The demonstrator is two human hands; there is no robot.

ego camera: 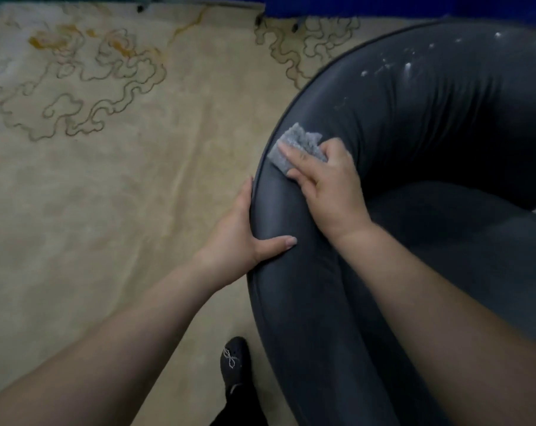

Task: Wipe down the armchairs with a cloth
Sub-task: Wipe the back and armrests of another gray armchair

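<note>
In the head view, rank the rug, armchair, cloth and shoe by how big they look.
1. Rug and armchair: too close to separate, both cut off by the frame.
2. Shoe.
3. Cloth, partly under the right hand.

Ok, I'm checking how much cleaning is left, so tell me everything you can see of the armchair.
The armchair is dark grey, smooth and slightly glossy, like leather, with a fat rounded back and arm that curve around the seat, edged by piping. White specks and smears dot its upper back. The right hand presses a small grey cloth on the padded roll near the outer edge; the left hand grips its outer side. It stands on a cream patterned carpet.
</note>
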